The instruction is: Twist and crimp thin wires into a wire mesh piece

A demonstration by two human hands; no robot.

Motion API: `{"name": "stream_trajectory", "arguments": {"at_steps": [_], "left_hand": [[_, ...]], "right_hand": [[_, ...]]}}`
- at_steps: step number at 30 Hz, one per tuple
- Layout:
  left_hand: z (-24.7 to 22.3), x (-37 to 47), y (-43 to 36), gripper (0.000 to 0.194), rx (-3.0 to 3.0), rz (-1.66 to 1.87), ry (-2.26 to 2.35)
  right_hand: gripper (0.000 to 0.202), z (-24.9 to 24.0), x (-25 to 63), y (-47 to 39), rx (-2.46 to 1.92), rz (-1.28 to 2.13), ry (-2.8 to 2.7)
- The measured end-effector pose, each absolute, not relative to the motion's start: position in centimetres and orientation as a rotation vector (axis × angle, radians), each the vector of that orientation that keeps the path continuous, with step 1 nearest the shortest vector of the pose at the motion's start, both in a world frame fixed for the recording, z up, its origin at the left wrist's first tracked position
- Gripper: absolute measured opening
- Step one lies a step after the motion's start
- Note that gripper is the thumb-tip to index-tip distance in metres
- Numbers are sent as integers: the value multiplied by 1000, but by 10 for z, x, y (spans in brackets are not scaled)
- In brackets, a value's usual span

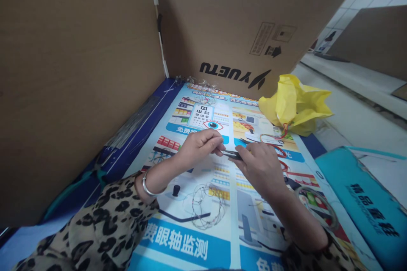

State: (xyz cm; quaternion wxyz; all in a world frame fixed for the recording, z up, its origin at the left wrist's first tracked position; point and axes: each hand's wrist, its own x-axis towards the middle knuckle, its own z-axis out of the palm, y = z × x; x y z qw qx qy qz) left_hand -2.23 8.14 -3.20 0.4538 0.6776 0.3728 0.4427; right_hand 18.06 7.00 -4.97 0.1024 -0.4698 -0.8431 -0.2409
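My left hand is closed in a pinch on what looks like a thin wire, mostly hidden by the fingertips. My right hand grips dark-jawed pliers, their tips pointing left and almost meeting my left fingers. Most of the tool is covered by the right hand. Just beyond it, a dark pointed tip shows; I cannot tell what it belongs to. Below the hands, a loose ring of thin twisted wire lies on the printed poster sheet. Red wire runs behind the right hand.
Cardboard walls stand at the back and left. Crumpled yellow paper sits at the back right, near a teal box. Straight wires lie along the left edge, tangled wire pieces at the back, a pale coil at right.
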Motion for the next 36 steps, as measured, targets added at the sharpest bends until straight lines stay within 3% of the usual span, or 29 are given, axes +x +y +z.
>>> {"name": "stream_trajectory", "arguments": {"at_steps": [36], "left_hand": [[-42,-18,86,21,1347,963,929]], "right_hand": [[18,-51,182,71,-1255,-950,-2462]]}}
